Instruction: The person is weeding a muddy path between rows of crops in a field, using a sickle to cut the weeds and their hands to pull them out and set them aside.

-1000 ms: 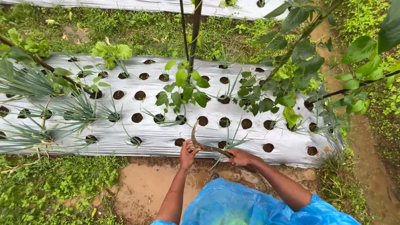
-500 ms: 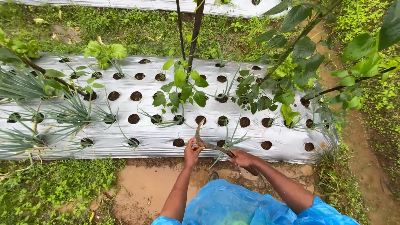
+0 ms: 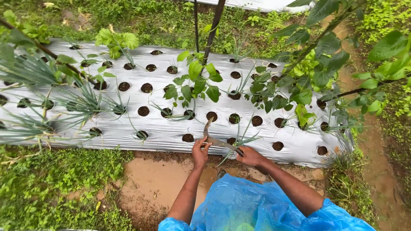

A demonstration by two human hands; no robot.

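Hands meet over the near edge of a raised bed. The left hand [image 3: 199,150] pinches the blade of a sickle [image 3: 216,137] near its bend, fingers closed on the metal. The right hand [image 3: 249,156] is wrapped shut around the dark handle end.

The sickle lies low over the silver plastic sheet [image 3: 171,132], its handle running from the right hand up and to the left, then the rusty blade turns and its tip points away from the person, toward the far side of the bed. Its long axis slants across the bed's near edge.

Just beside the right hand a thin-leaved seedling [image 3: 239,141] leans out of a planting hole. Holes [image 3: 143,111] stand in rows across the sheet, some bare soil, some with spiky young plants [image 3: 85,100]. Between the hands and the sheet's near edge there is little room; the edge sits right against the knuckles.

Behind the hands a wet, muddy path [image 3: 150,179] runs along the bed, open to the left, with low weeds [image 3: 51,184] past it. A blue plastic raincoat [image 3: 239,205] covers the person's body below the forearms.

Further out, a broad-leaved plant [image 3: 195,81] climbs a dark pole [image 3: 212,30] in the middle of the bed, and leafy branches [image 3: 325,55] hang over the right end, crowding that side. Grass borders the far edge.
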